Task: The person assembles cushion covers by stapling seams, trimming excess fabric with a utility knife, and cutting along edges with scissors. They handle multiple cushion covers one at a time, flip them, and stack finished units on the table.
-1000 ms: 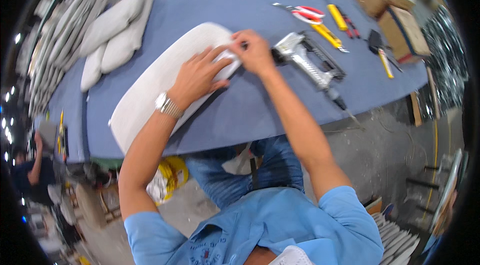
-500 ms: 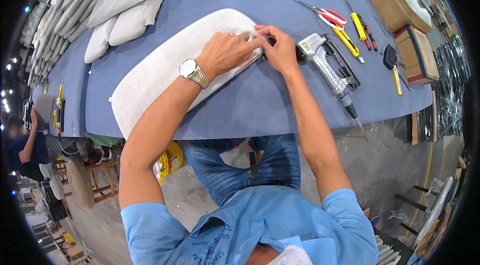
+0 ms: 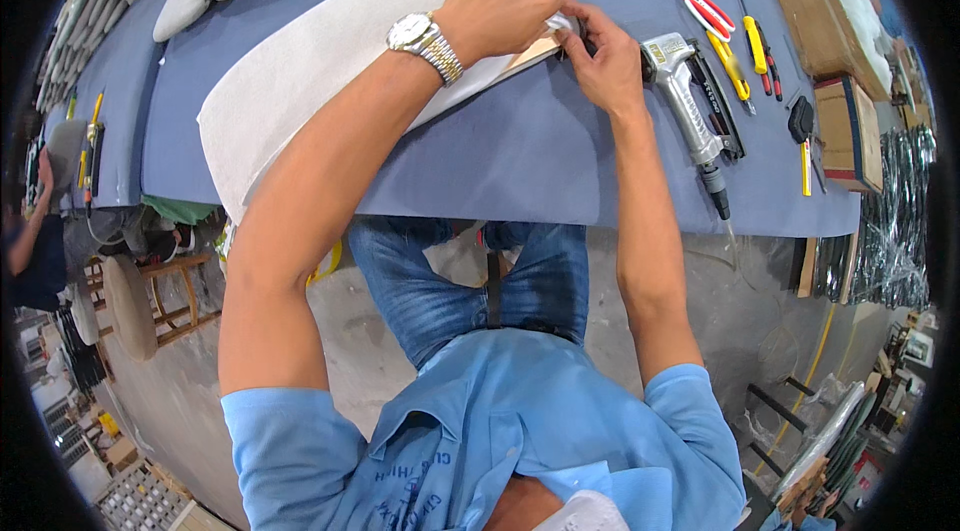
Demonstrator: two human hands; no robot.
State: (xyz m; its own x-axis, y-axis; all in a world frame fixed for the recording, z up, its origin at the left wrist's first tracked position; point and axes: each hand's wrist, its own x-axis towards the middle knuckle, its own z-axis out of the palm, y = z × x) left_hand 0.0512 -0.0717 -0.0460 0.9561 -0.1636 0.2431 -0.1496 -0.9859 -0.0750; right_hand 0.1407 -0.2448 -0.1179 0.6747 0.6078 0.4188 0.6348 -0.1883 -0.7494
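Grey fabric-covered panel [image 3: 330,61] lies flat on blue worktop [image 3: 520,151]. Left hand [image 3: 500,11] and right hand [image 3: 600,56] fingers both pinch fabric at its right corner. Staple gun [image 3: 690,101] just beside right hand.

The left hand [image 3: 500,11] is closing from flat on the fabric-covered panel [image 3: 330,61] into a pinch at its right end, meeting the right hand [image 3: 600,56] there, beside the staple gun [image 3: 690,101].

Long grey fabric-covered panel [image 3: 330,51] flat on blue table [image 3: 520,151].
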